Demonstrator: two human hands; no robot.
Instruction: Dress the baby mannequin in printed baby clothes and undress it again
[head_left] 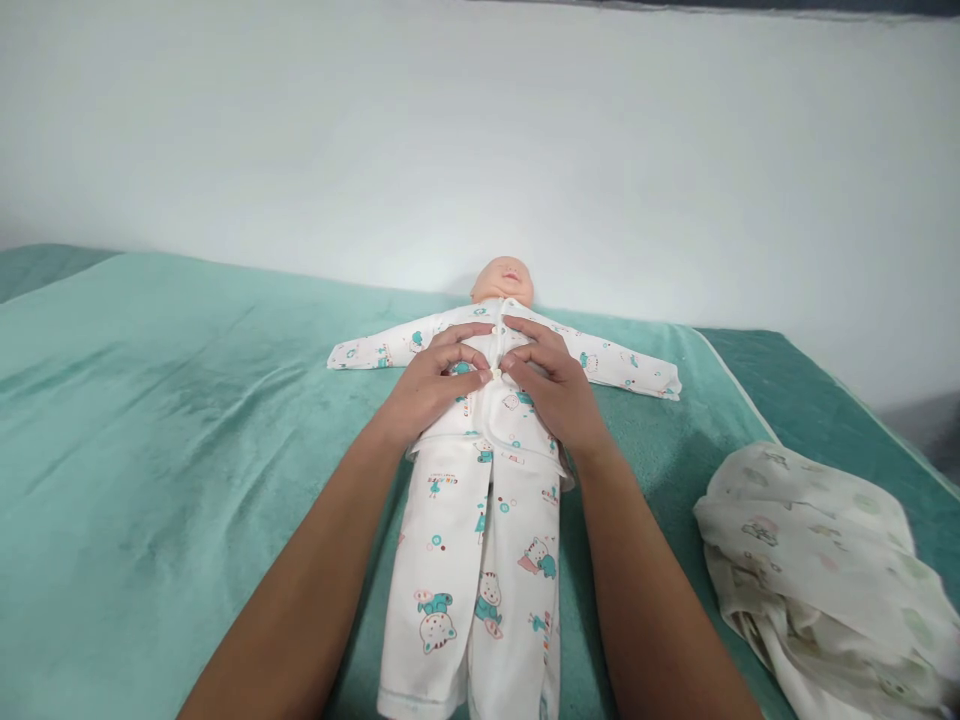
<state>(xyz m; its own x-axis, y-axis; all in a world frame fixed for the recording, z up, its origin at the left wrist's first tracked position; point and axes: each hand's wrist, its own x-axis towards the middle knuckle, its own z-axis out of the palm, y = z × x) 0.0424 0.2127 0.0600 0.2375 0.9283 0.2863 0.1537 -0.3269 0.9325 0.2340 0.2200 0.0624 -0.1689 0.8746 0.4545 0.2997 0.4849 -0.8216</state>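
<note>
A baby doll (504, 281) lies on its back on a teal blanket (165, 430), arms spread wide. It wears a white printed top (491, 405) and matching white trousers (480, 580). My left hand (433, 378) and my right hand (551, 380) rest on the doll's chest, one on each side of the buttoned front. The fingertips of both hands pinch the fabric at a small button (496, 374) in the middle of the top.
A crumpled pale patterned cloth (825, 570) lies on the blanket at the right, near the bed's edge. A white wall (480, 140) rises right behind the doll's head. A darker teal sheet (757, 370) shows along the right side.
</note>
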